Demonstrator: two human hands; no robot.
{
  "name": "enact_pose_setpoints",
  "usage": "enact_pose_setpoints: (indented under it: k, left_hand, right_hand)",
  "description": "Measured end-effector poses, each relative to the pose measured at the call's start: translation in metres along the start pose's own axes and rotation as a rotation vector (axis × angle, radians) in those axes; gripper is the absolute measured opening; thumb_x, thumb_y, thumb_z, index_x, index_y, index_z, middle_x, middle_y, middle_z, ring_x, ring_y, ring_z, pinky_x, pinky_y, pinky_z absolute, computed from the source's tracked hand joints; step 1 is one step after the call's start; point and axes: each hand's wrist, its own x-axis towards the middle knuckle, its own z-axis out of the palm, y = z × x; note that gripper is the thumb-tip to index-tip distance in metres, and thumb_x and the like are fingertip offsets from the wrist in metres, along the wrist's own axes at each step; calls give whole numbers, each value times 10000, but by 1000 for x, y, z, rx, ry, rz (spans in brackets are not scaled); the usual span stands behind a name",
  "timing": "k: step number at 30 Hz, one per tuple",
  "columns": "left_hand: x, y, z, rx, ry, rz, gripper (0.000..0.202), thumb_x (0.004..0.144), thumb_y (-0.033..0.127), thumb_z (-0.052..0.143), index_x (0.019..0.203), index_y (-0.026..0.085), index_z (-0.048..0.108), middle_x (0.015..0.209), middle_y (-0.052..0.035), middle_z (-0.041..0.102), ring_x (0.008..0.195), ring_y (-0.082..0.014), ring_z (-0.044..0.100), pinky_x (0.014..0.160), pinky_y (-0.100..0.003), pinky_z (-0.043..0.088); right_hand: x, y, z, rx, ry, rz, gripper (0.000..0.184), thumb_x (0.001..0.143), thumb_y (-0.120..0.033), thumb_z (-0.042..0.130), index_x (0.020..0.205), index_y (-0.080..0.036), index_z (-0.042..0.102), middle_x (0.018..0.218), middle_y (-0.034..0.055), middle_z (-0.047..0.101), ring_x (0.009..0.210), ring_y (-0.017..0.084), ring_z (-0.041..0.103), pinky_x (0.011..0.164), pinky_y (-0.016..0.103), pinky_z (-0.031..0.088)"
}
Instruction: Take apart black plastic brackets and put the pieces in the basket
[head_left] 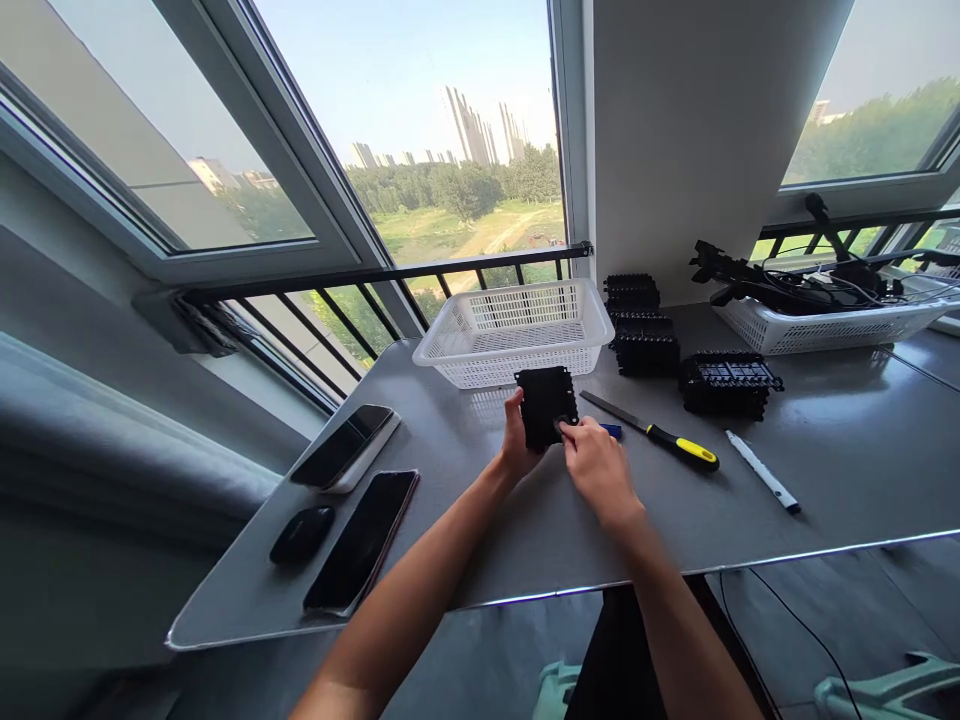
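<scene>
A flat black plastic part (545, 402) is held upright over the grey table (525, 540), just in front of an empty white basket (517, 335). My left hand (516, 442) grips its left edge. Closed at the part's lower right corner, my right hand (596, 468) also holds a small tool whose blue end (613, 431) sticks out past the fingers.
Stacks of similar black parts (643, 340) and another (729, 382) stand to the right. A file with a yellow and black handle (652, 432) and a white pen (763, 471) lie nearby. Two phones (343, 448) (362, 540) and a black mouse (302, 533) lie at left. A second basket (825, 325) holds cables.
</scene>
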Motion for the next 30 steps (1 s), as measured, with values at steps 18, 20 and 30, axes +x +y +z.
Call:
enact_pose_setpoints:
  k: [18, 20, 30]
  left_hand:
    - [-1, -11, -7, 112, -169, -197, 572, 844, 569, 459, 1097, 109, 685, 945, -127, 743, 860, -280, 697, 762, -349, 530]
    - [-2, -13, -6, 115, -153, -181, 553, 845, 553, 467, 1085, 106, 690, 923, -123, 745, 845, -271, 700, 766, -342, 530]
    - [0, 3, 3, -47, 6, 39, 598, 844, 586, 419, 1061, 92, 677, 893, -110, 738, 795, -233, 692, 729, -307, 532]
  right_hand:
    - [2, 13, -16, 201, 363, -19, 356, 935, -216, 434, 1236, -183, 623, 1015, 98, 618, 861, 196, 636, 782, 295, 472]
    - [3, 10, -8, 115, 294, 39, 367, 947, -202, 414, 1261, -189, 605, 1020, 100, 609, 814, 190, 640, 724, 285, 467]
    - [-4, -12, 0, -101, -79, 29, 334, 935, -186, 435, 1211, -235, 617, 1014, 90, 632, 821, 200, 665, 614, 254, 424]
